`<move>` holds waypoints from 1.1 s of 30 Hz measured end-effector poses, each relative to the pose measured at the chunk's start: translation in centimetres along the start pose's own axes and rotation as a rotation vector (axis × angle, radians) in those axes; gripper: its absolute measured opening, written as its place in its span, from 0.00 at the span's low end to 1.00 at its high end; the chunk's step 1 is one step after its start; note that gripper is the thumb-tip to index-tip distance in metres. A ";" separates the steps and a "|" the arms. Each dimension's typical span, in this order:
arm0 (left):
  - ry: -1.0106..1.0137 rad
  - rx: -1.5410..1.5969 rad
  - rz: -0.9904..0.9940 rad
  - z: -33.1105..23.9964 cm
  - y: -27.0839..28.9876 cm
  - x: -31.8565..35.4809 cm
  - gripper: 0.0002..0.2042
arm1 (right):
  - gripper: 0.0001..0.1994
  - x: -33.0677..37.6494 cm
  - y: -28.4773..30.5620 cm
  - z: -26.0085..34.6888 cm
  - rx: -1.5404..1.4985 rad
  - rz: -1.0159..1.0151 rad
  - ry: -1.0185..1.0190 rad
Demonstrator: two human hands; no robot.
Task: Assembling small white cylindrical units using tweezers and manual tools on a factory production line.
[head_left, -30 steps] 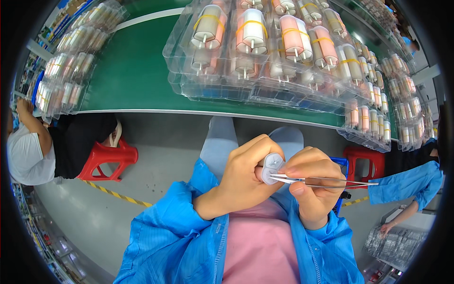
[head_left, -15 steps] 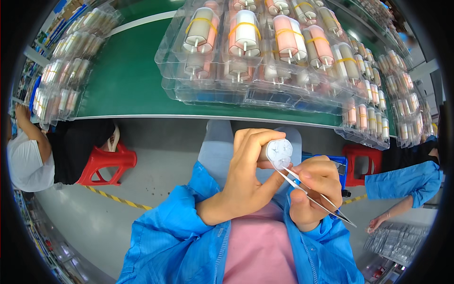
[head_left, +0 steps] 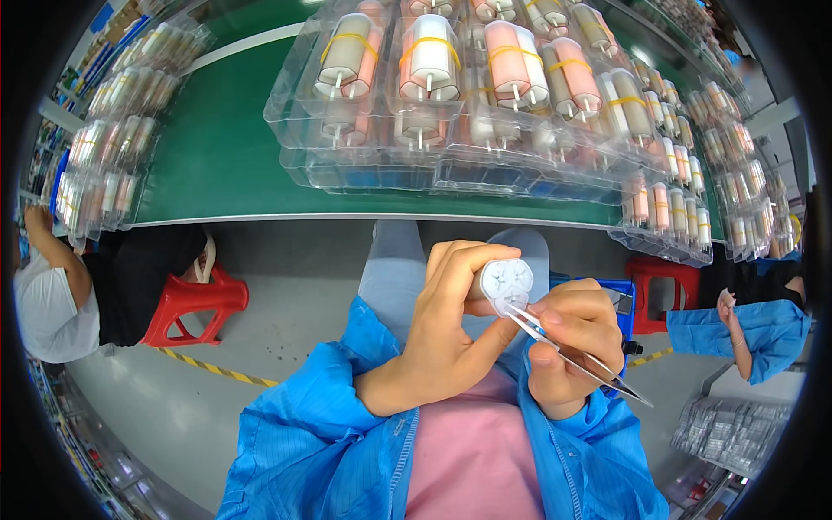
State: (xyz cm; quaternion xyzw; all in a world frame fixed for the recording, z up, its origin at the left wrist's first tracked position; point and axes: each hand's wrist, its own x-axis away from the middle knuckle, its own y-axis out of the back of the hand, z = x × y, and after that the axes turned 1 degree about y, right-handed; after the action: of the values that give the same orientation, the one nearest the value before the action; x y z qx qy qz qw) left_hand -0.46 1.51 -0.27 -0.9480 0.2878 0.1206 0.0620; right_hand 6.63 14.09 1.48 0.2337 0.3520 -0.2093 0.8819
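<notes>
My left hand [head_left: 444, 334] is closed around a small part with a white, three-lobed end face [head_left: 505, 282]. That face is turned up toward me, with small recessed details in its lobes; my fingers hide most of the body. My right hand [head_left: 574, 334] pinches a pair of slim metal tweezers [head_left: 608, 377] between thumb and fingers. The tweezers' tips meet the lobe of the end face nearest me, and their joined end points down to the right. Whether the tips grip anything there is too small to tell. Both hands are above my lap, in front of the table edge.
Stacked clear plastic trays [head_left: 364, 165] on the green table [head_left: 208, 173] hold pink, grey and white cylinders banded in yellow. More filled trays stand left [head_left: 104, 165] and right. Red stools [head_left: 195, 303] and co-workers flank me. A blue-framed object [head_left: 628, 303] is beside my right hand.
The white end face has tilted slightly in my left hand, and the tweezers' tips have shifted a little on its near lobe. At the right, a co-worker's hand has risen.
</notes>
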 end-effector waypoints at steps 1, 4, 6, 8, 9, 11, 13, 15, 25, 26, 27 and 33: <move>0.014 -0.007 0.004 0.0 0.0 0.0 0.25 | 0.15 0.0 0.0 0.0 -0.008 -0.013 -0.004; 0.100 0.089 -0.016 -0.7 -0.3 0.0 0.25 | 0.14 0.1 0.0 0.0 -0.008 -0.024 -0.005; 0.065 0.057 -0.009 -0.4 -0.2 0.1 0.25 | 0.14 0.1 0.0 0.2 0.000 -0.022 -0.003; 0.030 0.026 -0.002 -0.2 -0.1 0.1 0.25 | 0.14 0.1 0.0 0.3 0.052 0.010 0.031; 0.027 0.017 -0.004 -0.2 -0.1 0.1 0.25 | 0.14 0.0 0.0 0.4 0.053 0.010 0.031; 0.024 0.009 -0.005 -0.2 -0.1 0.2 0.25 | 0.15 0.0 0.0 0.5 0.090 0.029 0.070; 0.036 0.036 -0.009 -0.3 -0.1 0.2 0.25 | 0.16 -0.2 0.0 0.7 0.105 0.041 0.085; 0.032 0.019 -0.003 -0.2 0.0 0.2 0.25 | 0.17 -0.2 0.0 0.7 0.122 0.053 0.100; 0.030 0.009 0.015 -0.3 0.0 0.2 0.25 | 0.17 -0.2 -0.3 0.7 0.159 0.023 0.178; 0.029 0.009 0.016 -0.3 0.0 0.3 0.25 | 0.17 -0.2 -0.3 0.7 0.167 0.023 0.192; 0.030 0.003 0.019 -0.3 0.0 0.3 0.24 | 0.17 -0.2 -0.3 0.6 0.166 0.022 0.193; 0.026 0.015 0.024 -0.4 0.1 0.3 0.24 | 0.16 -0.3 0.1 0.6 0.235 0.106 0.266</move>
State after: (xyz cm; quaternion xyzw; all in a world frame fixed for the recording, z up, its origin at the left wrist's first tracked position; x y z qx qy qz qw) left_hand -0.15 1.20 -0.02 -0.9454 0.3011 0.1070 0.0641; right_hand 6.74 13.87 2.11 0.3789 0.4258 -0.1695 0.8040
